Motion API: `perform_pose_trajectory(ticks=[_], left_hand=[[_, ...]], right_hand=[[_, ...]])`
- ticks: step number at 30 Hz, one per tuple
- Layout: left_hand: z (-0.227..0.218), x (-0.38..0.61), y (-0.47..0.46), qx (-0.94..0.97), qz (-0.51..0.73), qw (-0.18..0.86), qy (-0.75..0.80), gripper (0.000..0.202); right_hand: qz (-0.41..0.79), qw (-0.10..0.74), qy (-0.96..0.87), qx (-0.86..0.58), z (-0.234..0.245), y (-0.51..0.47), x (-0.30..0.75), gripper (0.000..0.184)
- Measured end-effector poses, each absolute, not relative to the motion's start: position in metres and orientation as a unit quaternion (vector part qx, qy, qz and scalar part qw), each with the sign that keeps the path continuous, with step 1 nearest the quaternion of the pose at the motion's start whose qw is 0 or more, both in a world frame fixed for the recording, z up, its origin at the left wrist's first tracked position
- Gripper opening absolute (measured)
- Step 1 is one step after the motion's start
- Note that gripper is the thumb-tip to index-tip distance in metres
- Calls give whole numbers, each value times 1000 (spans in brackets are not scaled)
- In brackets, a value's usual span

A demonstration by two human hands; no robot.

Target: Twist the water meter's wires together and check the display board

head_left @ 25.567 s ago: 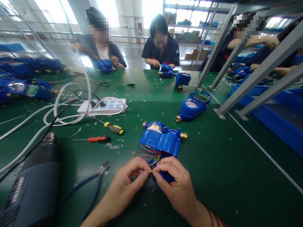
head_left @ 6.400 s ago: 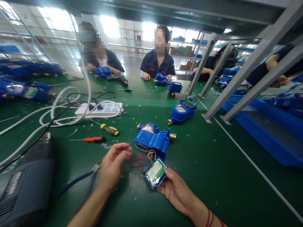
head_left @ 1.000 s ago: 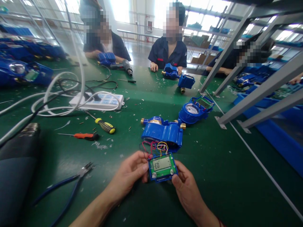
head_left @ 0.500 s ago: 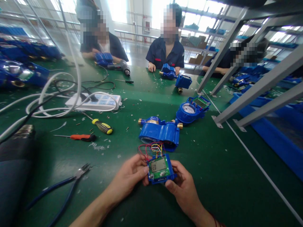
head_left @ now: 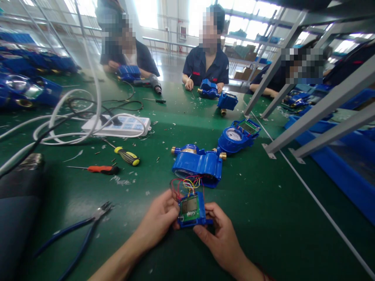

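Note:
Near the front of the green table, a blue-framed circuit board with a small display [head_left: 190, 210] is held between my two hands. My left hand [head_left: 161, 216] grips its left edge, thumb on the front. My right hand [head_left: 221, 234] closes on its right side, thumb at the lower corner. Red, yellow and white wires [head_left: 190, 185] run from the board's top to a blue water meter [head_left: 195, 164] with brass ends, lying on its side just beyond. Farther right, another blue water meter [head_left: 234, 134] shows a round dial and an exposed board.
At left lie blue-handled cutters [head_left: 84, 230], an orange screwdriver [head_left: 102, 169], a yellow-black screwdriver [head_left: 126, 156] and a white power strip [head_left: 129, 125] with looping cables. Grey metal legs [head_left: 316, 105] and a blue bin [head_left: 336, 164] stand right. Co-workers sit across the table.
Both hands have shifted the circuit board slightly left and turned it a little. The display, which showed characters, now looks darker. A co-worker's hand opposite has risen slightly with a thin tool.

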State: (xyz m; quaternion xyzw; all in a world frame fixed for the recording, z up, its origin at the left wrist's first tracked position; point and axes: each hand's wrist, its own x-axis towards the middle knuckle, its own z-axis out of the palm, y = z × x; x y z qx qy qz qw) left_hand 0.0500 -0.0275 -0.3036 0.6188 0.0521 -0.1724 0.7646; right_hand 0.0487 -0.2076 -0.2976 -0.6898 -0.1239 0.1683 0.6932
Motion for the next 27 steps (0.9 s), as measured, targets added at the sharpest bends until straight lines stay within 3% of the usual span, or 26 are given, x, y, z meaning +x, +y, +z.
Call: perform_pose_trajectory(ticks=[7,21,27], left_hand=[[-304,50,-30,635,-148,756,54,26],[-305,49,-22,655,-138,742,40,28],[-282,54,9,778,-40,620,92,29]], right_hand=[[195,695,-96,-686,-303,-208,49,66],[230,753,-62,-614,-300,-207,50,64],[225,795,-27,-563,-300,-210,52,69]])
